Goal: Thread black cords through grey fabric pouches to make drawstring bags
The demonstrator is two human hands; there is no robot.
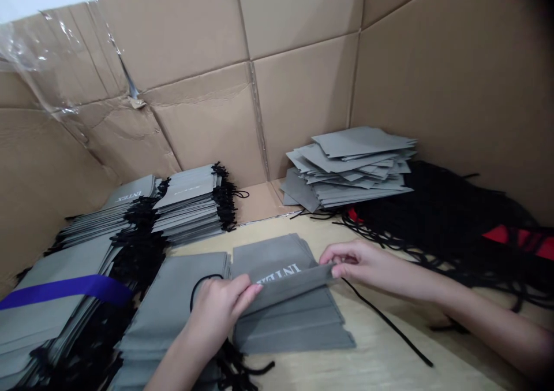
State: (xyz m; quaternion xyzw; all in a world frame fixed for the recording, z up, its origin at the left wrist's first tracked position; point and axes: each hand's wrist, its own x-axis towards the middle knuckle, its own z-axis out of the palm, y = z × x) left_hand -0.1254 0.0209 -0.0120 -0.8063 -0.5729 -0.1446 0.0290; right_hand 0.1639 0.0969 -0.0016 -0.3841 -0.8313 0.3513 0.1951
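A grey fabric pouch with white lettering is lifted a little off a low pile of grey pouches on the light wooden table. My left hand pinches the pouch's left edge. My right hand pinches its right corner, fingers closed. A black cord trails from under my right hand across the table toward the right. Another loop of black cord curves beside my left hand.
Stacks of finished grey pouches with black drawstrings fill the left side, one bound by a purple band. A loose heap of grey pouches lies at the back, beside a mass of black cords. Cardboard walls enclose the table.
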